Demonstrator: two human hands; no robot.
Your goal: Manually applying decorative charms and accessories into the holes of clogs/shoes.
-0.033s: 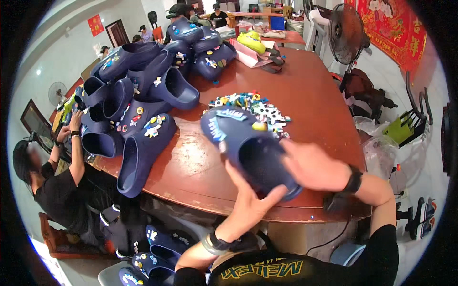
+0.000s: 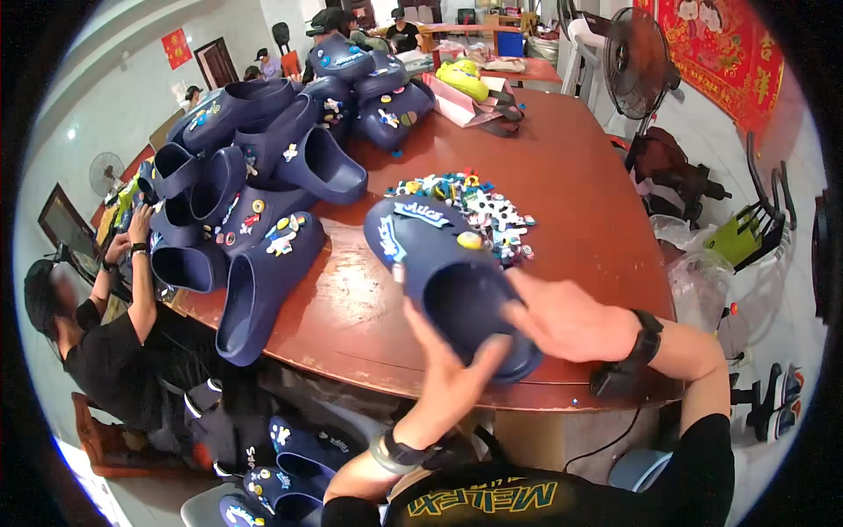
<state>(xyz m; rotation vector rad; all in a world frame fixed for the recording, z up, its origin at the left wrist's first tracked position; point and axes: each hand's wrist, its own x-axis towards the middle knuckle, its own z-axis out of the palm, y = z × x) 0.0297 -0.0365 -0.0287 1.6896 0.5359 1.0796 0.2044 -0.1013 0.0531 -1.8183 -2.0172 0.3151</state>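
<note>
A navy clog (image 2: 421,255) is held over the table with its toe pointing away from me. Blue letter-shaped charms and a round yellow charm sit on its upper. My left hand (image 2: 452,356) grips the near left side, thumb along the heel rim. On the right side, my right hand (image 2: 571,314) holds the rim, its fingers reaching over the foot opening and slightly blurred. Just beyond the clog lies a loose pile of small colourful charms (image 2: 487,204), partly hidden by it.
A heap of decorated navy clogs (image 2: 329,171) fills the table's left side. A pink bag (image 2: 461,104) with a yellow-green clog (image 2: 464,79) stands at the far end. More clogs (image 2: 294,470) rest below left. Beside them sits a co-worker (image 2: 114,351). A fan (image 2: 637,61) stands right.
The clog has shifted slightly left and tilted so more of its upper shows. Both my hands have moved a little left with it.
</note>
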